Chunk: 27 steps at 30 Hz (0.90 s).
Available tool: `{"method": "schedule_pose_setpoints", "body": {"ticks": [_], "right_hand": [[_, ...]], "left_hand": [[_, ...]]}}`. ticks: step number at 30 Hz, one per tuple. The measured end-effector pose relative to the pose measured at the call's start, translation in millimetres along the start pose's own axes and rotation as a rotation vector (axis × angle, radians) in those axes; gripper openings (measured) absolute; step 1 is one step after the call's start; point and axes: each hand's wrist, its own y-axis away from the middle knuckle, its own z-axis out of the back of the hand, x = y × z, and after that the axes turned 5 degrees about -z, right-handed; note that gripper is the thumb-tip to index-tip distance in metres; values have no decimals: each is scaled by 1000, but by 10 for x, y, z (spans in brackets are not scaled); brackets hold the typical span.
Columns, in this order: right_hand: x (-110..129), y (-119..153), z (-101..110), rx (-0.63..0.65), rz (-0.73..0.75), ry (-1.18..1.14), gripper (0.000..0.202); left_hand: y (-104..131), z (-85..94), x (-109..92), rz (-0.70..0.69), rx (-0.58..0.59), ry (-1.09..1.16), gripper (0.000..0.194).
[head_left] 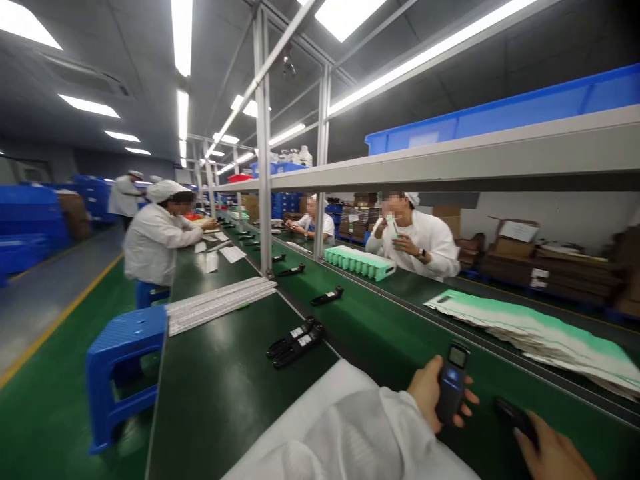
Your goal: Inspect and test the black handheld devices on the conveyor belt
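My left hand (pixel 426 390) is wrapped around a dark handheld device (pixel 451 385). A small screen sits at the device's top end, with a blue mark below it, and its face is turned toward me. At the lower right, my right hand (pixel 555 452) has its thumb and fingers on a second black handheld device (pixel 517 419). That one is blurred, and whether it touches the green belt (pixel 380 340) beneath cannot be made out. Left of my hands, several black strap-like pieces with white labels (pixel 296 341) lie together on the dark bench (pixel 220 387).
Black devices (pixel 327 295) lie along the belt. Across it are stacked green-and-white cartons (pixel 530 327), a green divided tray (pixel 357 261) and a co-worker (pixel 420 233). White strips (pixel 220 303) lie left; a blue stool (pixel 125 360) stands beside the bench. A shelf (pixel 450 160) and posts rise above.
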Motion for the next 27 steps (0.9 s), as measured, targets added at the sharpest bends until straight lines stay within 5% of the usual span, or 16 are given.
{"method": "schedule_pose_setpoints", "body": {"ticks": [5, 9, 16, 21, 24, 27], "right_hand": [[419, 191, 300, -80, 103, 74, 53], [657, 263, 365, -30, 71, -328, 43], [647, 250, 347, 141, -95, -737, 30], [740, 290, 405, 230, -228, -921, 43], [798, 316, 428, 276, -272, -1048, 47], [841, 331, 436, 290, -297, -1142, 45]], "left_hand": [[65, -59, -21, -31, 23, -14, 56], [85, -97, -28, -32, 58, -35, 56], [121, -189, 24, -76, 113, -90, 45], [115, -249, 129, -460, -88, -414, 30], [128, -251, 172, -708, -96, -640, 40], [178, -260, 194, -786, -54, -781, 46]]}}
